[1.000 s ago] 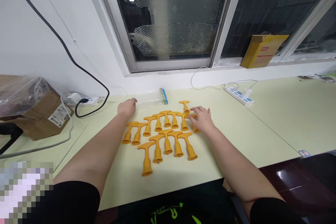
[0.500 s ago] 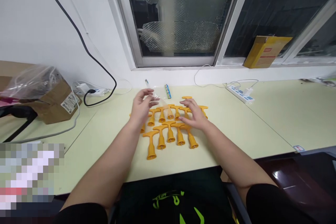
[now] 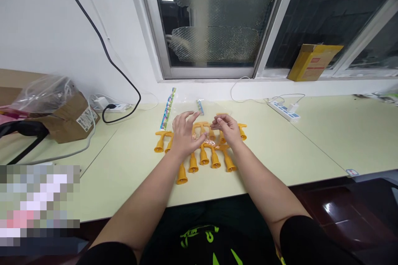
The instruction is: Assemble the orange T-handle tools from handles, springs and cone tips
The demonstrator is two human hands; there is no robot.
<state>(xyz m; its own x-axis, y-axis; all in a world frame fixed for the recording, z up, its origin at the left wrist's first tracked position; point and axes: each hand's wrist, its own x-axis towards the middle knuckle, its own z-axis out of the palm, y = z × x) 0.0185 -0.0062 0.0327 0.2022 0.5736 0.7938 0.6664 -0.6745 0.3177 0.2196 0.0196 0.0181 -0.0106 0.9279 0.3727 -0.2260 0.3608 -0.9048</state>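
Note:
Yellow bell-shaped pieces with T-shaped handles (image 3: 215, 159) lie in rows on the table. Over the back ones spreads a clear plastic bag (image 3: 209, 142), crinkled and see-through. My left hand (image 3: 185, 134) hovers above the middle of the rows, thumb and fingers apart, with plastic beneath its fingertips. To its right, my right hand (image 3: 228, 127) has thumb and fingers pinched together at the plastic; what lies between them is too small to make out. Beyond the hands are a long colourful printed strip (image 3: 168, 109) and a shorter printed strip (image 3: 200, 107).
A cardboard box (image 3: 73, 120) with plastic wrap stands at the left. Power strips with plugs sit at the left rear (image 3: 116, 108) and right rear (image 3: 284, 110). A black cable (image 3: 104, 45) hangs down the wall. A yellow carton (image 3: 314, 63) leans on the windowsill.
My left hand has moved right and nearer me, and its fingers have spread. The fingers of my right hand have drawn together. The left printed strip now shows at full length.

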